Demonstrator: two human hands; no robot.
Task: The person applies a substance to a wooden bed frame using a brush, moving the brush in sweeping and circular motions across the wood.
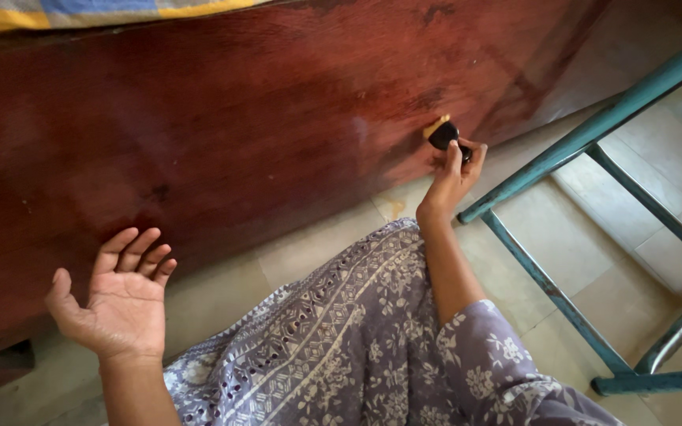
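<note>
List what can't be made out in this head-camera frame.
- Small black object in the right hand: the fingers cover its lower part, so its kind is unclear.
- Tan piece behind it: too small to identify.
- Teal metal frame: cut off by the right edge.
- Striped cloth: cut off by the top edge.
- Left hand: open and empty, palm up.
</note>
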